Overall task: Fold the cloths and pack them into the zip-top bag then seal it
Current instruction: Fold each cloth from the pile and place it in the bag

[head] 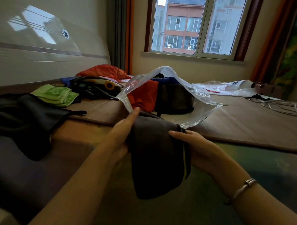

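While a folded dark grey cloth [152,151] is held between both hands above the near edge of the bed [248,122], the zip-top bag [171,96] is seen directly beyond the fingertips, with its mouth standing wide open toward the hands. The left hand [120,136] is laid along the left side of the cloth with the fingers nearly straight, and the thumb tip is placed at the lower left lip of the bag mouth. The right hand [192,146] is curled round the right edge of the cloth, where a yellow trim is visible; the thumb is pressed on top. A metal bracelet [244,187] is worn on the right wrist.

Inside the bag, a red cloth [143,94] is seen on the left and a dark cloth [176,100] on the right, both just past the held cloth. Behind the bag, a blue item is partly visible; whether it is inside cannot be told.

To the left of the left hand, a black garment [22,118] is spread flat. Beyond it, a folded green towel [58,94] is placed, and farther back a mixed pile of clothes [97,81] with an orange-red piece on top. Far to the right of the right hand, a second clear plastic bag [227,87] and a white cable [283,106] are lying on the bed
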`<move>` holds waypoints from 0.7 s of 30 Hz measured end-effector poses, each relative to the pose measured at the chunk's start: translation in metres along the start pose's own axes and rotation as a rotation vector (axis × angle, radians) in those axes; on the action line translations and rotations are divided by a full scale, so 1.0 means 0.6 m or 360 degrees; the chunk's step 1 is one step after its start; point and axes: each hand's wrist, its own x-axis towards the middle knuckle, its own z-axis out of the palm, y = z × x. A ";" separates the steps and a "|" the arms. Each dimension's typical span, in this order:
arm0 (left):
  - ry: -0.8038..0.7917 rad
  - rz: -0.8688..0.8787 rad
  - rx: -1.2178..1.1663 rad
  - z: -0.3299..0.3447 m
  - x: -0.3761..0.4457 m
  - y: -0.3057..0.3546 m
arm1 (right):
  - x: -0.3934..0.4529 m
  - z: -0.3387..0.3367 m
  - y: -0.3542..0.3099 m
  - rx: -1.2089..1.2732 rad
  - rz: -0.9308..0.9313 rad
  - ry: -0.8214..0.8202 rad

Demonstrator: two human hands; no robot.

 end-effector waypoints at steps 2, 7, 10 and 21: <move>-0.0284 -0.0177 0.0103 0.002 -0.013 -0.004 | 0.002 -0.009 -0.007 0.0104 -0.0085 0.0073; -0.0262 -0.0042 0.0374 -0.009 -0.014 -0.007 | -0.006 -0.032 -0.020 -0.0319 -0.0094 0.0375; -0.0251 0.0298 0.0618 -0.011 -0.024 0.000 | -0.008 -0.033 -0.019 -0.0563 -0.0075 0.0495; 0.0233 0.1308 0.1481 -0.001 -0.028 -0.005 | -0.010 -0.021 -0.003 -0.1888 -0.0660 0.0410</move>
